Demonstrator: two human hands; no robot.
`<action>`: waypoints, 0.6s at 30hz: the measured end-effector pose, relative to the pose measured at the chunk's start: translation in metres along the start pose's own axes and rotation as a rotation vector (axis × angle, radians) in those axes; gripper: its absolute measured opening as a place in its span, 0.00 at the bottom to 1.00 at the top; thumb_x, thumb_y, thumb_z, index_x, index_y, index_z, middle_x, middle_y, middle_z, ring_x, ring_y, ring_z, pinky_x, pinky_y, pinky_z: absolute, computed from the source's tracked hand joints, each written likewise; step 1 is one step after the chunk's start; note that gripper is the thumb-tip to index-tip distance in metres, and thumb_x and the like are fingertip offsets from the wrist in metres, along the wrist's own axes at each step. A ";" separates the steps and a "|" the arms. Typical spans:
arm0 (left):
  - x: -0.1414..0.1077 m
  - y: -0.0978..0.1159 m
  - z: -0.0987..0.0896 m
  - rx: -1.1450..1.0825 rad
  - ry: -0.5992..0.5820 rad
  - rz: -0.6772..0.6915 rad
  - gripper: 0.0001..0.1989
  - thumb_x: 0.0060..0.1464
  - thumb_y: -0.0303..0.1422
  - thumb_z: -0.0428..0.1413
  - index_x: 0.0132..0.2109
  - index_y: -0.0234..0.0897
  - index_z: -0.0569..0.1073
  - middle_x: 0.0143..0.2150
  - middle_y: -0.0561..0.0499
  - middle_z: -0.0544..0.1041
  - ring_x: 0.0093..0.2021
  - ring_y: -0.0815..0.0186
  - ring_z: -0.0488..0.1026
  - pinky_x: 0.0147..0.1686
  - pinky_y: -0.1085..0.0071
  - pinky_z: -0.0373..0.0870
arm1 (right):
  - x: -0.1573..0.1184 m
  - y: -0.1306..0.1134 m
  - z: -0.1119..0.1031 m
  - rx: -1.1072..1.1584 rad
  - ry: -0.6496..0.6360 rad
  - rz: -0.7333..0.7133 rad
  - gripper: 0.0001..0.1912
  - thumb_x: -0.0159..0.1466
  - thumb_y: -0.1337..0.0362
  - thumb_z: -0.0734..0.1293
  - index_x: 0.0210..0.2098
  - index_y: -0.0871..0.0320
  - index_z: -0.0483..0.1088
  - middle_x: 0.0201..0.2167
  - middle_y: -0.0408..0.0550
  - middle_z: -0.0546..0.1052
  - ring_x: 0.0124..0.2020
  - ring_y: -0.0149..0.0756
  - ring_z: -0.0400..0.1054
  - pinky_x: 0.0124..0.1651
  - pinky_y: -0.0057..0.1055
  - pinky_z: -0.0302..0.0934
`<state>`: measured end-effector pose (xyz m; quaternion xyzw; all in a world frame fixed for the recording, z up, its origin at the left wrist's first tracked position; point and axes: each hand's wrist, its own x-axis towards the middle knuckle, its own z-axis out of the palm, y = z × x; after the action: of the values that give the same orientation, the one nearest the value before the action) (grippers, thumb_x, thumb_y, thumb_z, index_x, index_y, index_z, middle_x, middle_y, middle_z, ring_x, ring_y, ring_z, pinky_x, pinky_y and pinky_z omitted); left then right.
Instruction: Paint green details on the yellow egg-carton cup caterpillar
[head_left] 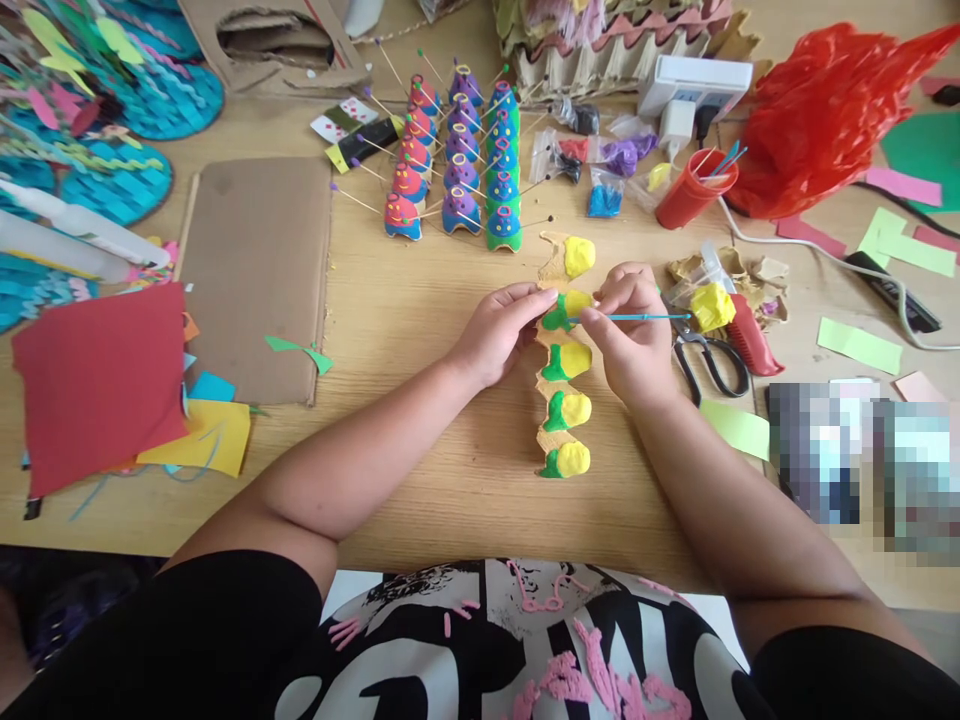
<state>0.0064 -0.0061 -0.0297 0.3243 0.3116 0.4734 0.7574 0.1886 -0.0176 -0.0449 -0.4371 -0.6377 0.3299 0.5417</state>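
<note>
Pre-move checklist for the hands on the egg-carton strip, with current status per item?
1. Left hand steadies the egg-carton strip: ok, fingers rest on the second cup from the far end.
2. Right hand grips the blue stick: ok, pinched between thumb and fingers.
3. Stick tip meets the clay on that cup: cannot tell, the fingers hide the contact.
4. Strip lies flat on the table: ok, five cups in line, yellow and green clay on four; far one only yellow.
5. Scissors out of the way: ok, right of the right hand, not touching.
6. Spare yellow clay in reach: ok, lump beside the stick's far end.
</note>
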 end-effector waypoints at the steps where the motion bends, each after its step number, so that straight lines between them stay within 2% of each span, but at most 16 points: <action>1: 0.000 0.000 0.000 -0.007 -0.006 0.004 0.15 0.59 0.38 0.69 0.30 0.36 0.75 0.28 0.56 0.76 0.29 0.73 0.73 0.33 0.74 0.69 | -0.001 -0.003 0.001 0.000 0.014 -0.014 0.16 0.65 0.47 0.75 0.34 0.49 0.72 0.45 0.47 0.71 0.58 0.49 0.67 0.69 0.60 0.61; 3: 0.000 -0.001 0.000 -0.014 -0.012 0.010 0.16 0.59 0.38 0.69 0.29 0.36 0.74 0.27 0.56 0.75 0.28 0.73 0.72 0.32 0.74 0.69 | -0.001 -0.007 0.002 -0.010 0.030 -0.035 0.17 0.64 0.48 0.77 0.32 0.50 0.70 0.43 0.47 0.71 0.57 0.49 0.68 0.69 0.59 0.61; 9: 0.000 0.000 0.001 0.033 0.003 0.006 0.15 0.61 0.40 0.68 0.32 0.36 0.75 0.29 0.56 0.77 0.30 0.71 0.75 0.35 0.73 0.71 | 0.000 -0.013 0.004 0.033 0.015 0.018 0.20 0.62 0.45 0.77 0.32 0.51 0.69 0.50 0.47 0.74 0.58 0.45 0.69 0.71 0.53 0.61; 18: 0.000 -0.001 -0.001 0.061 0.015 0.006 0.16 0.58 0.41 0.71 0.30 0.38 0.76 0.27 0.55 0.74 0.28 0.71 0.71 0.33 0.72 0.69 | 0.000 -0.013 0.007 0.011 0.043 0.053 0.23 0.61 0.39 0.76 0.33 0.49 0.69 0.47 0.48 0.73 0.55 0.46 0.69 0.67 0.54 0.65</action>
<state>0.0065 -0.0063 -0.0314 0.3445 0.3303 0.4684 0.7435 0.1796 -0.0226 -0.0345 -0.4576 -0.6124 0.3381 0.5488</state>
